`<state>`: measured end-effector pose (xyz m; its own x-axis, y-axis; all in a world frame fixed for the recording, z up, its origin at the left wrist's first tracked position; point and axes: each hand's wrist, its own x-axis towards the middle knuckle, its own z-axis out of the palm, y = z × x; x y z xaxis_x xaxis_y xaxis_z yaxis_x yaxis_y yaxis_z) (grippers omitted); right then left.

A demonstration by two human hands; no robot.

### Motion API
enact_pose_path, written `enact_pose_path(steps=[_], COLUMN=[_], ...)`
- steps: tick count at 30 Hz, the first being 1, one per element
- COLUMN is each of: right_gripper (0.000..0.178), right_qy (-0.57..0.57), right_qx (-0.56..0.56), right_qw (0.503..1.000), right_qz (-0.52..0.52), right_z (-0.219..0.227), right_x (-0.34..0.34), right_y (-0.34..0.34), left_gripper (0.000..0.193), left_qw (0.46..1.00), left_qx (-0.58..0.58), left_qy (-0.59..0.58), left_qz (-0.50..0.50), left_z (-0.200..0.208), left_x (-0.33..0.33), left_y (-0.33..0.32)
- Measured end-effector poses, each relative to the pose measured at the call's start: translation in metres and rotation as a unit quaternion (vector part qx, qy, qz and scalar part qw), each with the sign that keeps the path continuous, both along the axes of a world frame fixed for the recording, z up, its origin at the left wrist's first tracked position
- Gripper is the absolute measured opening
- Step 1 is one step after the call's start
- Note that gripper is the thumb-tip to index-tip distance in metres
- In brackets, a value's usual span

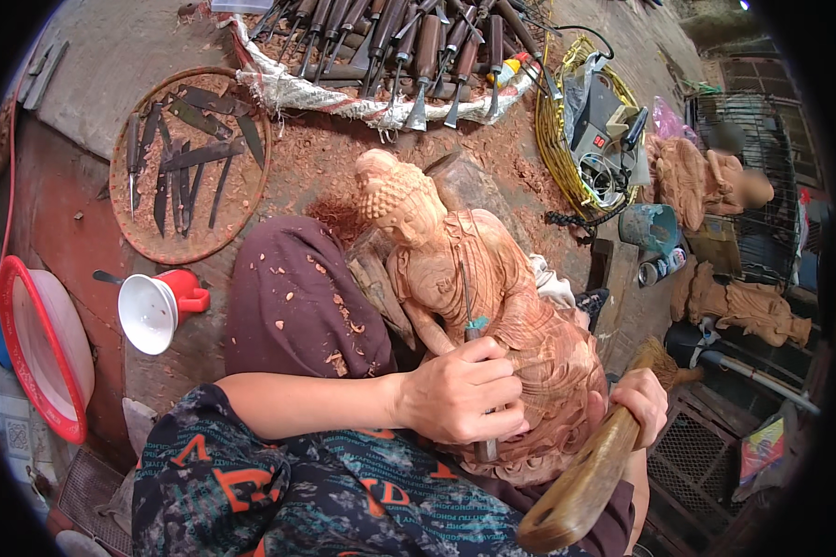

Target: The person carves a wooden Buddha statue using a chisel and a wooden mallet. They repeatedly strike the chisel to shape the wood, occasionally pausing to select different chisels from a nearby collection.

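Note:
A carved wooden Buddha statue (446, 251) leans in my lap, its curly-haired head toward the far side. My left hand (469, 390) is closed around a thin, dark metal carving tool (465, 288) with a turquoise wrap. The tool's shaft lies over the statue's chest, and a grey end shows below my fist. On the right, my right hand (641, 401) grips a wooden-handled brush (581, 483) close to its straw-coloured bristles. The brush handle slants toward me over the statue's lower part, hiding some of it.
Many wooden-handled chisels (427, 56) lie at the back on a white-wrapped rim (297, 97). At left are a round tray (241, 227) of blades, a red-and-white mug (149, 314) and a red-rimmed basin (79, 371). A yellow wire basket (545, 139) and other carvings (738, 306) stand right.

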<state>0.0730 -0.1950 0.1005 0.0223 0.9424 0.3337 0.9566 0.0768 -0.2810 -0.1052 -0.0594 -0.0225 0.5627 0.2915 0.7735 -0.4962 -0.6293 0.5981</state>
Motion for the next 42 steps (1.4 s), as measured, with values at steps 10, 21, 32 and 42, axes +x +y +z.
enact_pose_path(steps=[10, 21, 32, 42], right_gripper=[0.024, 0.027, 0.032, 0.037], right_qy=[-0.012, -0.023, -0.027, -0.195], right_qx=[-0.034, -0.044, -0.053, -0.092], right_qw=[0.999, 0.998, 0.997, 0.972], right_qz=[0.024, 0.033, 0.040, 0.095], right_z=[0.003, 0.005, 0.009, 0.022], right_x=[-0.005, -0.007, -0.010, -0.008], right_y=[0.002, 0.002, 0.004, -0.002], left_gripper=[0.025, 0.028, 0.028, 0.030], left_qw=[0.998, 0.999, 0.999, 0.999], left_qx=[0.001, -0.008, -0.014, 0.018], left_qy=[-0.056, -0.048, -0.047, -0.030], left_qz=[-0.010, 0.002, -0.024, -0.011], left_z=[0.003, 0.005, 0.007, -0.001], left_x=[-0.003, -0.003, 0.000, 0.009], left_y=[0.002, 0.003, 0.008, -0.003])
